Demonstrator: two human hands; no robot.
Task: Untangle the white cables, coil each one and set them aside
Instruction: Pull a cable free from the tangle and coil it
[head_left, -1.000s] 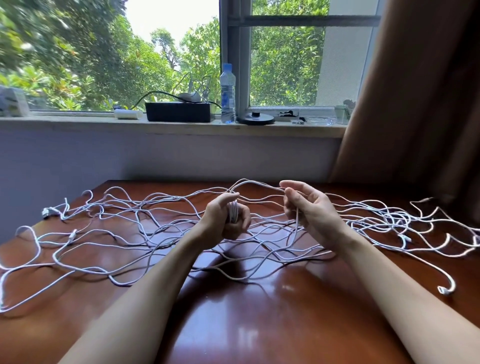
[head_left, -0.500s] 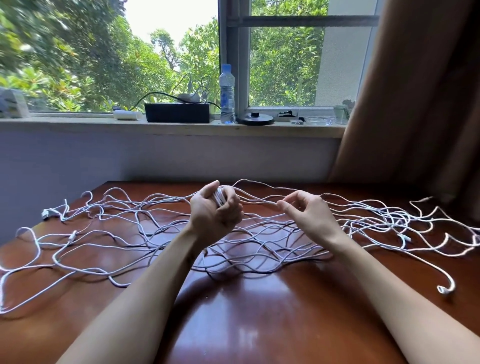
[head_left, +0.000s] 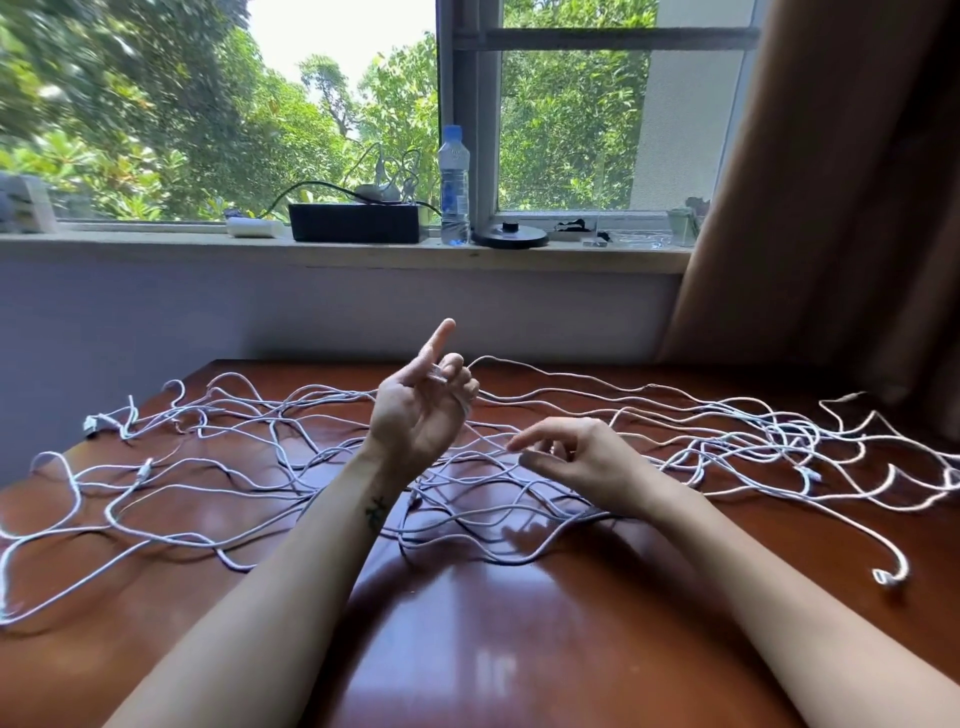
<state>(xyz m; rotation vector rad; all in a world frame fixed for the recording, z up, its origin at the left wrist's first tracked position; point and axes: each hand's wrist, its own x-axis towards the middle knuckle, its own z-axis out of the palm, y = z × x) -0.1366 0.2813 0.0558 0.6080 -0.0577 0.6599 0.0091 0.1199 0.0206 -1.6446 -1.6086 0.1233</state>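
**While one strand winds, feed it slack and lift it clear**

Since the thin white cables (head_left: 260, 457) lie as one loose net across the glossy red-brown wooden table (head_left: 519, 649), from its left edge to its right edge, this step calls for patience rather than pull. Near the far left corner a small white plug (head_left: 93, 423) sits among the loops. An end like that may well snag when its strand is drawn in.

Left of the middle, the left hand (head_left: 415, 415) is raised above the net with its palm toward the camera. The forefinger points straight up and the other fingers curl round a small coil of cable (head_left: 440, 373). From the coil a strand runs off rightward along the far edge.

Just beside it and lower, the right hand (head_left: 587, 460) hovers over the middle of the net. Its fingers are loosely bent, thumb and forefinger apart, and it grips nothing that shows. This hand would do best to take up the strand feeding the coil and lift it over each crossing, so that no turn drags a neighbour along.

Toward the right edge the loops crowd into a denser knot (head_left: 779, 434), where the strand should be traced, not tugged. A hooked cable end (head_left: 891, 574) lies near the front right corner.
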